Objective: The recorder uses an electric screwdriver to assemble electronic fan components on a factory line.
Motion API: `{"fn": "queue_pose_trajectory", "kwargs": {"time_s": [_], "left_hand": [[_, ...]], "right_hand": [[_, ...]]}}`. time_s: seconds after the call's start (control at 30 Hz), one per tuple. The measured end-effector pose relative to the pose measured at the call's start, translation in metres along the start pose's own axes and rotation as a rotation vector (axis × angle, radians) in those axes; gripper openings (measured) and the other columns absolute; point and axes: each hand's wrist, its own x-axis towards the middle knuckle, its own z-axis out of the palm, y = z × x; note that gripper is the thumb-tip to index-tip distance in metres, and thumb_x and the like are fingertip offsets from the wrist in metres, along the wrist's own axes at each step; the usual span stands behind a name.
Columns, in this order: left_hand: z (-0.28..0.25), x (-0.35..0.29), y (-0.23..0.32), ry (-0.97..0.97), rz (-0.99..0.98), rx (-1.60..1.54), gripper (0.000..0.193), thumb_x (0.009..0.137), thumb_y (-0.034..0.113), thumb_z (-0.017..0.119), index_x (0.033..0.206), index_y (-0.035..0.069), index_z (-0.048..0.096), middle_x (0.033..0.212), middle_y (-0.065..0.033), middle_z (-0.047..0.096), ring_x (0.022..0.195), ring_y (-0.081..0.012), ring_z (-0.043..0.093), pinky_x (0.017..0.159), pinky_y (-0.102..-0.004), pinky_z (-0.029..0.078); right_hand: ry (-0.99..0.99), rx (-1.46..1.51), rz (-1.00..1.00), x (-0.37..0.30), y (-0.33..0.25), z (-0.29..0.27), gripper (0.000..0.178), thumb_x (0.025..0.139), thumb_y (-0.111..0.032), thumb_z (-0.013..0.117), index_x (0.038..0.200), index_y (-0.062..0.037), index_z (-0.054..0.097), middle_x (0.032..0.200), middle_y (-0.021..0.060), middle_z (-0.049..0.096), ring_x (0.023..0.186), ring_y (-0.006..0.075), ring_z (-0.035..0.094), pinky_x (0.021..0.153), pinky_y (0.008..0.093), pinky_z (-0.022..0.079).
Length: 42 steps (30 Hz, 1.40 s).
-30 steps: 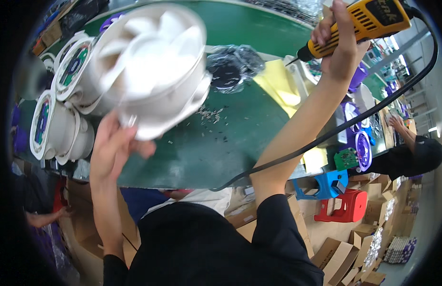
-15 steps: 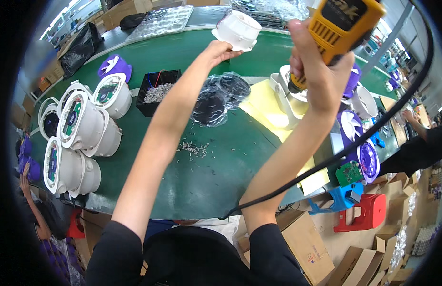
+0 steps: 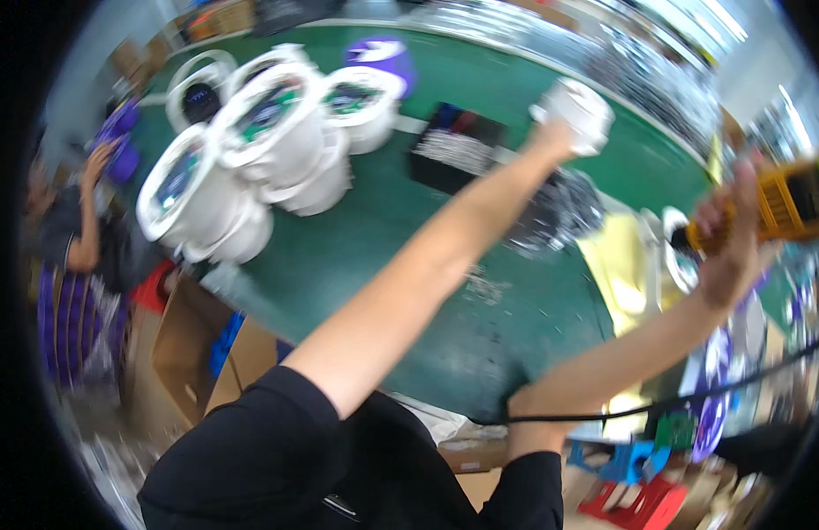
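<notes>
My left hand (image 3: 552, 140) reaches across the green bench, closed on a white round plastic housing (image 3: 586, 113) held up over the far side. Motion blurs its fingers. At the right, my right hand (image 3: 734, 243) is wrapped round a yellow and black electric screwdriver (image 3: 793, 203), whose dark tip end points left. Beneath that tip lie white plastic parts (image 3: 681, 265) on a yellow sheet (image 3: 617, 256). Under my left wrist are dark round pieces in clear film (image 3: 555, 212). A black box (image 3: 431, 174) of small metal screws stands left of them.
White housings with circuit boards (image 3: 272, 110) are stacked at the left, a purple part (image 3: 387, 60) behind them. Loose screws (image 3: 487, 287) lie mid-bench. A black cable (image 3: 639, 408) crosses my right forearm. Another person (image 3: 83, 221) sits far left; blue and red stools (image 3: 634, 503) stand lower right.
The view has swung left, so the bench sits further right in the picture. Both hands keep their holds; the screwdriver now points more sideways than downward.
</notes>
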Motion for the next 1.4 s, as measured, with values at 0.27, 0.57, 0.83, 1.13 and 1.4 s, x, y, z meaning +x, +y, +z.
{"fn": "queue_pose_trajectory", "kwargs": {"time_s": [0.27, 0.57, 0.83, 1.13, 1.4], "left_hand": [[-0.147, -0.136, 0.084, 0.183, 0.554, 0.246, 0.015, 0.076, 0.010, 0.064, 0.081, -0.004, 0.065, 0.079, -0.0241, 0.068, 0.079, -0.0422, 0.070, 0.071, -0.0517, 0.058], [-0.360, -0.399, 0.032, 0.609, 0.710, 0.338, 0.022, 0.081, -0.003, 0.068, 0.102, 0.003, 0.072, 0.079, -0.0059, 0.069, 0.067, -0.0193, 0.067, 0.060, -0.0298, 0.054], [-0.530, -0.423, -0.091, 0.332, -0.377, 0.167, 0.050, 0.097, 0.047, 0.068, 0.114, 0.000, 0.068, 0.082, -0.0026, 0.067, 0.069, -0.0082, 0.062, 0.052, -0.0249, 0.047], [-0.519, -0.421, -0.146, 0.389, -0.219, -0.610, 0.021, 0.102, 0.025, 0.066, 0.101, 0.004, 0.064, 0.072, 0.0062, 0.063, 0.045, 0.0053, 0.046, 0.033, -0.0122, 0.031], [-0.520, -0.444, -0.103, 0.557, 0.079, -0.635, 0.029, 0.104, 0.025, 0.060, 0.118, -0.001, 0.063, 0.077, 0.0054, 0.066, 0.043, 0.0074, 0.045, 0.031, -0.0113, 0.027]], "right_hand": [[-0.154, 0.021, -0.206, 0.022, 0.033, -0.001, 0.024, 0.100, -0.018, 0.070, 0.114, -0.0016, 0.060, 0.069, 0.0001, 0.049, 0.057, 0.0073, 0.047, 0.055, 0.0228, 0.039], [-0.226, 0.057, -0.170, 0.025, 0.030, 0.028, 0.023, 0.100, -0.021, 0.069, 0.111, -0.0039, 0.058, 0.065, 0.0001, 0.048, 0.053, 0.0071, 0.044, 0.053, 0.0224, 0.038], [-0.269, 0.095, -0.090, 0.024, 0.033, 0.045, 0.024, 0.100, -0.020, 0.070, 0.113, -0.0035, 0.059, 0.066, -0.0010, 0.048, 0.053, 0.0063, 0.044, 0.052, 0.0225, 0.037], [-0.287, 0.077, -0.008, 0.007, 0.018, 0.064, 0.026, 0.097, -0.021, 0.074, 0.111, -0.0056, 0.058, 0.064, -0.0030, 0.049, 0.049, 0.0057, 0.045, 0.048, 0.0220, 0.036], [-0.294, 0.137, -0.006, 0.005, 0.012, 0.057, 0.026, 0.098, -0.021, 0.072, 0.110, -0.0038, 0.057, 0.063, -0.0013, 0.049, 0.050, 0.0060, 0.046, 0.047, 0.0220, 0.038]]}}
